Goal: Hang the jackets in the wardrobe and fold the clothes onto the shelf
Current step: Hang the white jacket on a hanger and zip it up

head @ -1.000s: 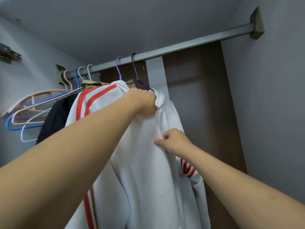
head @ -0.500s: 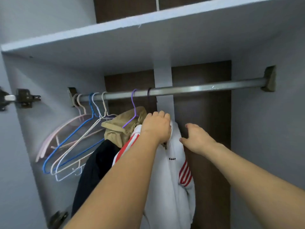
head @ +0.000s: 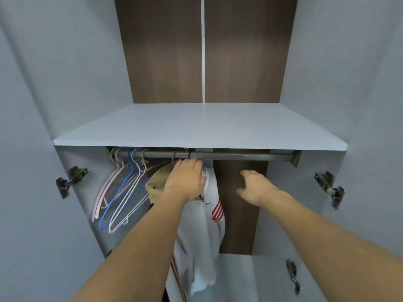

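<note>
A white jacket [head: 204, 232] with red stripes hangs from the metal rail [head: 239, 155] inside the wardrobe. My left hand [head: 186, 179] lies over the top of the jacket's collar just below the rail, fingers bent over it; whether it grips is hidden. My right hand [head: 255, 186] hovers to the right of the jacket, fingers relaxed and holding nothing. A tan garment [head: 158, 182] hangs just left of the white jacket, and a dark garment below it is mostly hidden by my left arm. The grey shelf [head: 196, 127] above the rail carries nothing.
Several bare hangers [head: 122, 192], pink, blue and white, hang at the rail's left end. Door hinges [head: 70, 179] are fixed on the left wall and hinges [head: 330, 188] on the right. The rail's right half holds nothing. The wardrobe floor [head: 235, 277] shows at the bottom.
My view has pulled back and risen, so the shelf top now shows. My right hand let go of the jacket front and moved off to the right. My left hand stays at the collar.
</note>
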A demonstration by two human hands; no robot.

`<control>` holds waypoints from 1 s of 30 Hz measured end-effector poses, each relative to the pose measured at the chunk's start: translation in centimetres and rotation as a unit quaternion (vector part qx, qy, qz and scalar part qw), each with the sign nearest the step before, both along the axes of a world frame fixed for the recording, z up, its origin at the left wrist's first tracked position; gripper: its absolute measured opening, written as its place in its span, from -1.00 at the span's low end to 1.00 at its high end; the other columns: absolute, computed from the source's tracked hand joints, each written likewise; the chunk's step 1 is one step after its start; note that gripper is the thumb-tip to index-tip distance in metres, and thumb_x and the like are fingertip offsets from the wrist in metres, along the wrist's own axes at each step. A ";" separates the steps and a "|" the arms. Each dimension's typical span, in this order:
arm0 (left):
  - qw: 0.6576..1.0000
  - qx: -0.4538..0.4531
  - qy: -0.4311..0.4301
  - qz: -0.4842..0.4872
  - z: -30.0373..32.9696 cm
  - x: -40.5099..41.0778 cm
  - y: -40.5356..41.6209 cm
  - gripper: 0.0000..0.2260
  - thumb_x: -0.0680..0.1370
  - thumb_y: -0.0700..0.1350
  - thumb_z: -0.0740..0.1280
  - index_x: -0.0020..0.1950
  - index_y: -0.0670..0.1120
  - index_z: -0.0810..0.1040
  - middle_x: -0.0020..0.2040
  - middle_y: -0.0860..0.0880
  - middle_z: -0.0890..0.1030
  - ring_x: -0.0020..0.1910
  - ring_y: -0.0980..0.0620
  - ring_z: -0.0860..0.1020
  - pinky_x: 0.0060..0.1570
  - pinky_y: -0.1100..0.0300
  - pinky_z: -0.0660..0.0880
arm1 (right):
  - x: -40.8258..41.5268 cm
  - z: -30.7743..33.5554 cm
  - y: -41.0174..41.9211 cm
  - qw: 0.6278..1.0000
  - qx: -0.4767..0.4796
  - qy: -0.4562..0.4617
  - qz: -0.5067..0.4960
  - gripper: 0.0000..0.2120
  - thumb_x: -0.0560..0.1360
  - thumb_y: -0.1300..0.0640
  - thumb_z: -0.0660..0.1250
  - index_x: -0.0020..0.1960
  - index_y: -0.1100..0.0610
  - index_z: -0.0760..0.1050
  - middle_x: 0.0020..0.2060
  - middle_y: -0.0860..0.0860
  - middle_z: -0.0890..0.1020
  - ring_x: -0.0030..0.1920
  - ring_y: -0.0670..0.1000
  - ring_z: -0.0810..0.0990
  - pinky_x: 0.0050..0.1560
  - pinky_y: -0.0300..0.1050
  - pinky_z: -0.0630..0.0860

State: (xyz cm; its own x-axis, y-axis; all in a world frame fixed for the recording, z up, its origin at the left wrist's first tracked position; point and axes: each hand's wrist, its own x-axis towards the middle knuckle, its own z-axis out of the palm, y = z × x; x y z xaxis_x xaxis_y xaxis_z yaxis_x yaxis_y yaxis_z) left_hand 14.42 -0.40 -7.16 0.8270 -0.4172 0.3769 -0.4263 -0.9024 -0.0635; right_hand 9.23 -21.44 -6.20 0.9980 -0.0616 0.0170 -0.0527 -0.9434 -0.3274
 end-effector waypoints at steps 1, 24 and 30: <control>1.000 0.003 -0.006 -0.007 0.6 -0.3 0.0 -0.57 0.65 0.05 0.10 0.46 -0.11 0.32 0.40 -0.10 0.41 0.38 -0.10 0.36 0.45 -0.01 0.21 | -0.5 0.7 0.1 1.000 -0.002 -0.001 0.001 -0.36 0.57 0.04 0.30 0.55 0.18 0.15 0.49 0.16 0.29 0.45 0.17 0.32 0.42 -0.04 0.32; 0.909 -0.114 -0.118 -0.383 -0.1 -19.8 -4.5 -0.54 0.59 -0.02 0.12 0.44 -0.20 0.41 0.38 -0.13 0.46 0.39 -0.10 0.41 0.50 -0.08 0.21 | -32.3 1.4 0.9 0.937 -0.060 -0.290 -0.186 -0.53 0.56 0.21 0.25 0.45 0.23 0.33 0.38 0.12 0.43 0.39 0.12 0.37 0.40 -0.04 0.30; 0.839 -0.173 -0.131 -0.498 1.1 -31.2 -11.1 -0.54 0.58 -0.08 0.22 0.46 -0.23 0.36 0.42 -0.15 0.41 0.43 -0.12 0.36 0.53 -0.06 0.13 | -46.5 2.0 -2.9 0.899 -0.129 -0.360 -0.212 -0.52 0.48 0.28 0.34 0.38 0.26 0.40 0.31 0.13 0.49 0.33 0.09 0.42 0.41 -0.18 0.21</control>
State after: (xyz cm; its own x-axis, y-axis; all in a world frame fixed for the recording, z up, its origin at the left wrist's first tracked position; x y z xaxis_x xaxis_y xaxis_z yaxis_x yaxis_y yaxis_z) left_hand -16.77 -11.52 -6.03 0.0021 -0.6814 0.7319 -0.9928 -0.0892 -0.0802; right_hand -37.31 -24.30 -4.23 0.6101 -0.3348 0.7181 -0.2879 -0.9381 -0.1928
